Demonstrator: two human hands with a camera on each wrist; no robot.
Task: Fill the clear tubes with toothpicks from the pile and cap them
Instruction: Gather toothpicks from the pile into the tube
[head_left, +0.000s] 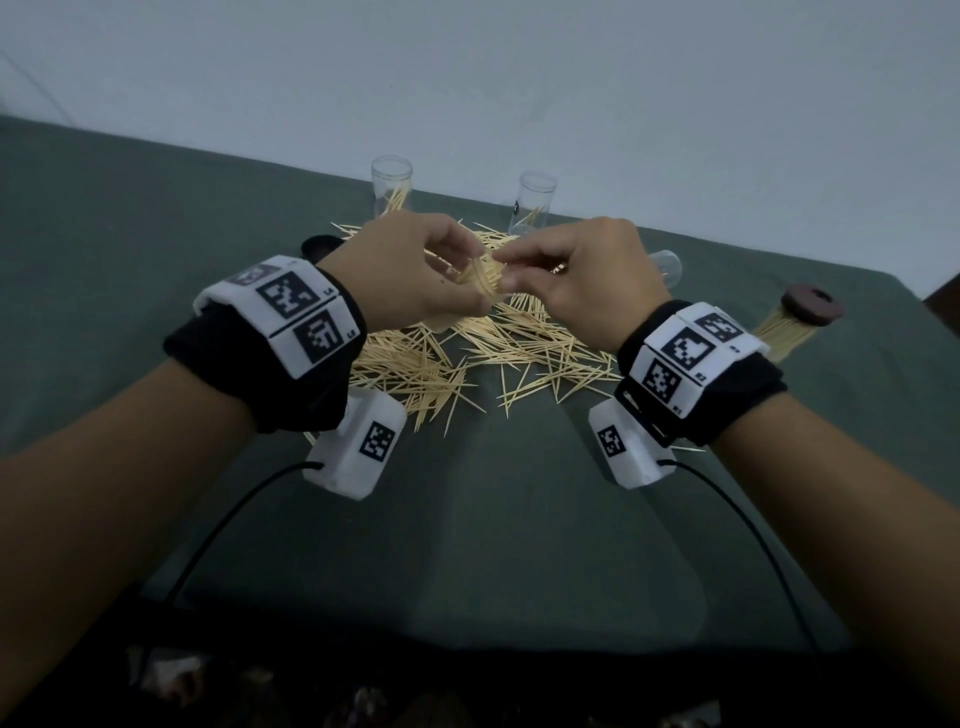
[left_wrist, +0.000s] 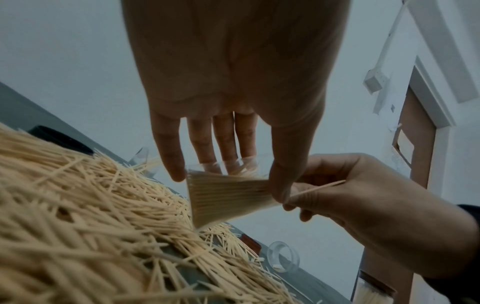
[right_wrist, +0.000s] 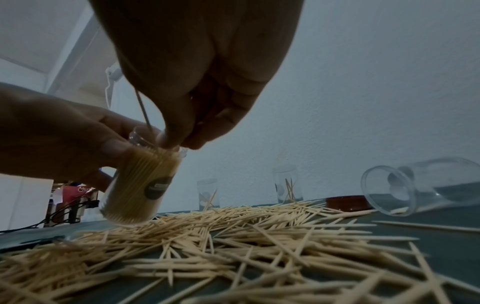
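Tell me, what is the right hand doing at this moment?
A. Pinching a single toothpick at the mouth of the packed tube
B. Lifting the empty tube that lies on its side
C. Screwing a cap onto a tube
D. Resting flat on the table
A: the right hand pinches one toothpick at the mouth of the packed tube, which the left hand holds over the pile.

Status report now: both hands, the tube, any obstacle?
Left hand holds nearly full tube. Right hand pinches one toothpick at its mouth. Loose pile beneath; no obstacle seen.

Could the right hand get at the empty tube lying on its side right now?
Probably not at once: the right hand pinches a toothpick at the held tube; the lying tube sits unobstructed nearby.
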